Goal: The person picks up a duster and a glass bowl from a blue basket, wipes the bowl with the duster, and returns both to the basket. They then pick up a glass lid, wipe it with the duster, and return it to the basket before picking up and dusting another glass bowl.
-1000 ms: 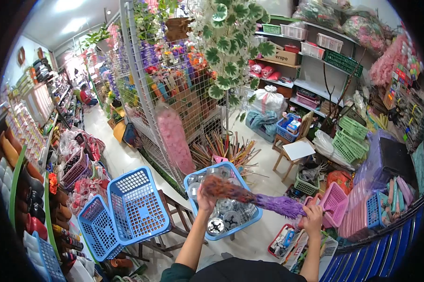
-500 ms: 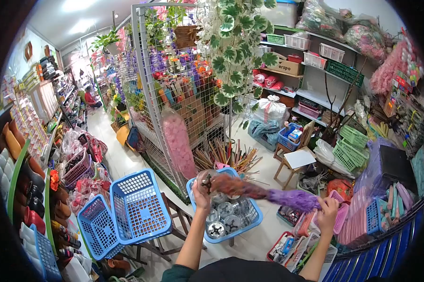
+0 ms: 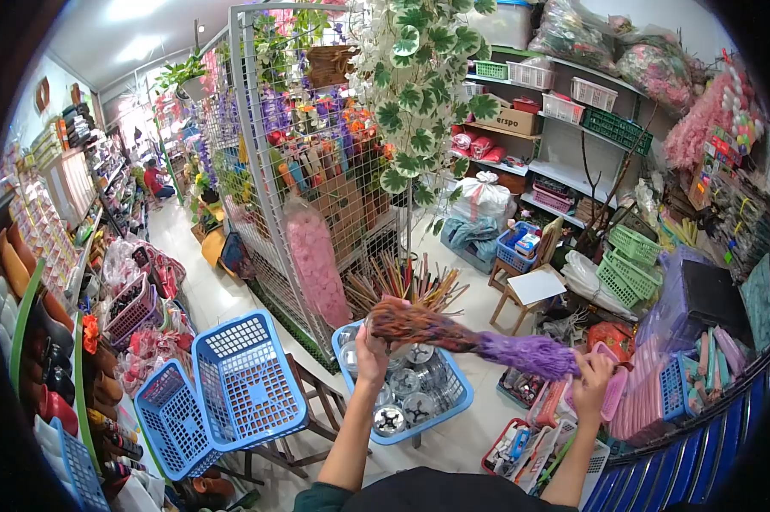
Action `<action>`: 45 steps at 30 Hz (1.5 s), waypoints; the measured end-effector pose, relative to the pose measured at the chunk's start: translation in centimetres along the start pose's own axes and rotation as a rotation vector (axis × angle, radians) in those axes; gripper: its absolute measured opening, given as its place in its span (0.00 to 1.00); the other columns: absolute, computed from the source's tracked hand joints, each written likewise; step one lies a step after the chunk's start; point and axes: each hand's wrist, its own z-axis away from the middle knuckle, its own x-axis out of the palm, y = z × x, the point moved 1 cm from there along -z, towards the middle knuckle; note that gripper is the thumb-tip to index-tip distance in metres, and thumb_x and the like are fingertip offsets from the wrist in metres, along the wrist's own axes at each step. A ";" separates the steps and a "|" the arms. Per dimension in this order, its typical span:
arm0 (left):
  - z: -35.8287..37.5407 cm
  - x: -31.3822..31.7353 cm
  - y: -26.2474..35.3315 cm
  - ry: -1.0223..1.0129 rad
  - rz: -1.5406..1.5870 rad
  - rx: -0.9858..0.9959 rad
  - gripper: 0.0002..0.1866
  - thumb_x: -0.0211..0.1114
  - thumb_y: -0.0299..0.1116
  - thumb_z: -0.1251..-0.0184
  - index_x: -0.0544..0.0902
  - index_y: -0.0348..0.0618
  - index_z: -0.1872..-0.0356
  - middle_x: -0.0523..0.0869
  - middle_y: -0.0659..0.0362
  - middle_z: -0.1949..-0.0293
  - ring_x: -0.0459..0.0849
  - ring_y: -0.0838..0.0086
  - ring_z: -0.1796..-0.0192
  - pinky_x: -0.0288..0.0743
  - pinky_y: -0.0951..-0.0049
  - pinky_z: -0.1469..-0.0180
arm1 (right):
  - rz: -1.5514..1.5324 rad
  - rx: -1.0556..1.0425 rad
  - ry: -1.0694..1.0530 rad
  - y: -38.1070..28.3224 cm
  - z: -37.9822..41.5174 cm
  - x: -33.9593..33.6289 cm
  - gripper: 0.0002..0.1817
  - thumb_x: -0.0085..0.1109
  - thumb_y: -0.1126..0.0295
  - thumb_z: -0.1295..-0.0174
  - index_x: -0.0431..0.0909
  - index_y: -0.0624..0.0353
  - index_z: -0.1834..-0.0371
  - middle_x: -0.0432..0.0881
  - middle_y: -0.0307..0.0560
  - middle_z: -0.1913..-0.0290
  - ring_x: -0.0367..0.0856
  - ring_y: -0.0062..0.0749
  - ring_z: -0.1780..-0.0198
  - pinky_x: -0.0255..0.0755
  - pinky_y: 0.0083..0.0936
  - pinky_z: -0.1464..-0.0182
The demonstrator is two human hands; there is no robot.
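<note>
My right hand [image 3: 591, 384] is closed round the handle end of a fluffy duster [image 3: 487, 341], purple near the hand and brown toward the tip. The duster stretches left to my left hand [image 3: 370, 352], which is raised and closed round a clear jar largely hidden behind the brown tip. Beneath them, a blue plastic basket [image 3: 419, 435] holds several clear round jars [image 3: 419, 405], some showing a black and white pattern.
Two blue baskets [image 3: 248, 384] rest on a wooden stand to the left. A wire-mesh rack [image 3: 257, 128] with artificial flowers rises ahead. On the right are a small stool [image 3: 528, 294], green baskets [image 3: 628, 273] and pink trays [image 3: 611, 388]. A person [image 3: 156, 181] sits far down the aisle.
The duster's brown tip has shifted slightly left and up, over the jar in my left hand, which showed more clearly before. The camera view has shifted a little.
</note>
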 end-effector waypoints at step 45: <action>1.3 0.3 2.2 0.028 0.044 -0.121 0.29 0.35 0.51 0.27 0.73 0.40 0.42 0.79 0.57 0.48 0.78 0.68 0.48 0.72 0.63 0.43 | -0.167 -0.006 -0.065 2.5 -0.3 0.9 0.20 0.55 0.82 0.66 0.82 0.61 0.64 0.73 0.44 0.70 0.70 0.40 0.62 0.59 0.34 0.49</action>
